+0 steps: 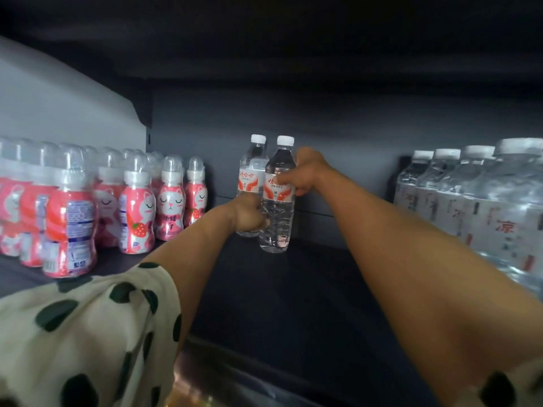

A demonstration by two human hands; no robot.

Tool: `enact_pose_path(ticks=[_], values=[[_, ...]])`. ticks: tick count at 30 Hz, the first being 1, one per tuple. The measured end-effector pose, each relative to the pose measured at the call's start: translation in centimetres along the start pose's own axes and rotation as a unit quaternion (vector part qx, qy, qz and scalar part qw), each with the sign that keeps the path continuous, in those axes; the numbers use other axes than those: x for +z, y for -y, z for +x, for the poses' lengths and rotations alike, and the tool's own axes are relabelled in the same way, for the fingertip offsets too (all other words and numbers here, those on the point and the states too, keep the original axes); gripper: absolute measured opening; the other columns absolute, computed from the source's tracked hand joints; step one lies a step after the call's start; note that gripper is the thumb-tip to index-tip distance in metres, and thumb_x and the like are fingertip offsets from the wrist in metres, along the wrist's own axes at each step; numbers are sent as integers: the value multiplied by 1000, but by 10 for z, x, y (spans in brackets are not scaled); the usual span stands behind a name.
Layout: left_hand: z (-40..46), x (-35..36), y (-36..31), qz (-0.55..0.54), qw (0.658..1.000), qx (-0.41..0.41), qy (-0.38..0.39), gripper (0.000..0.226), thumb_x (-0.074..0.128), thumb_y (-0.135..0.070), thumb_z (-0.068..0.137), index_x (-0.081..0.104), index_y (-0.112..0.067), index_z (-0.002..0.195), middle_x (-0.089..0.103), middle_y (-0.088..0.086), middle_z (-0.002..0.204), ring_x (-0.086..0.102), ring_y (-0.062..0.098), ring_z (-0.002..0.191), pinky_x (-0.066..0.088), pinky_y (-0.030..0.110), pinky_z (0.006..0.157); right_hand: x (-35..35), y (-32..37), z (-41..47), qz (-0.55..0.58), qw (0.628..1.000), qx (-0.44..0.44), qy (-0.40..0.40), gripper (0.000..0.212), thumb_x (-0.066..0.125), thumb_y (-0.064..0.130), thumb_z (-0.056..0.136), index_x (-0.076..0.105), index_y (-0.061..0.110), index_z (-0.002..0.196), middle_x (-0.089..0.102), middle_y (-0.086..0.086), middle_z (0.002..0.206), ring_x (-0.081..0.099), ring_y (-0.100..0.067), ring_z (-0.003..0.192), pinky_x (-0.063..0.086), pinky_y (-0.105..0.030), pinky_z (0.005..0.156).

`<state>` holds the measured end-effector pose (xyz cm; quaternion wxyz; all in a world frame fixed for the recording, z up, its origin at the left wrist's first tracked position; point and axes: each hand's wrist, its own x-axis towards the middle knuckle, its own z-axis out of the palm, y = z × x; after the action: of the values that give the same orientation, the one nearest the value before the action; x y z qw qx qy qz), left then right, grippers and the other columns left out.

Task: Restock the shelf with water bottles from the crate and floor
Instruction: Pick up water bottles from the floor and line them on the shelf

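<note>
Two clear water bottles with white caps and red-and-white labels stand side by side deep on the dark shelf [293, 289]. My left hand [248, 214] grips the lower body of the left bottle [250, 174]. Round the label of the right bottle [277, 218], which stands slightly nearer to me, my right hand [305, 174] is wrapped, thumb across the front. Both arms reach far in over the shelf board. The crate and the floor are out of view.
Several pink strawberry drink bottles [138, 212] with cat faces and clear domed caps fill the shelf's left side. A row of larger clear water bottles [470, 207] lines the right side. The shelf's dark back wall [338, 148] is right behind the two bottles.
</note>
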<state>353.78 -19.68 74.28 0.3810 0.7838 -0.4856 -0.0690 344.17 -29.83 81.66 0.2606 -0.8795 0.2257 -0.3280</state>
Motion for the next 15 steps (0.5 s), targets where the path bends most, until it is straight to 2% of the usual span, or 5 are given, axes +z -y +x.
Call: enact_pose_path(ticks=[2,5,8,11,15], values=[[2,0,3,0,1000,-4,17,28,60,-2,88,60,-5,117,63,6,111,60,24,109,48,40,101,2,-1,4,1,1000,1,-2,29,76,8,78,51,20,70,62,-3,83,66,-20,76,58,-36,67],[5,0,5,-1,999,-10,33,30,61,-5,89,58,-4,119,64,11,116,62,26,109,50,43,98,5,-2,11,-3,1000,3,0,26,76,7,78,54,19,71,65,-5,86,66,-20,74,58,-35,65],[8,0,8,-3,999,-7,37,37,62,-3,88,55,-5,124,63,10,122,59,26,114,47,43,102,7,-4,17,4,1000,10,3,24,77,8,78,56,19,73,65,-4,85,66,-19,72,56,-32,61],[12,0,12,8,999,-2,42,42,64,-1,85,55,-6,126,62,9,124,56,27,117,44,44,105,10,-6,24,6,1000,17,2,23,78,8,77,56,17,74,67,-6,89,69,-22,78,59,-37,68],[11,0,12,50,998,6,45,42,65,0,83,57,-5,124,63,8,122,58,26,115,46,41,104,12,-7,29,-7,1000,21,5,23,77,9,77,57,17,75,67,-8,93,69,-23,80,59,-38,69]])
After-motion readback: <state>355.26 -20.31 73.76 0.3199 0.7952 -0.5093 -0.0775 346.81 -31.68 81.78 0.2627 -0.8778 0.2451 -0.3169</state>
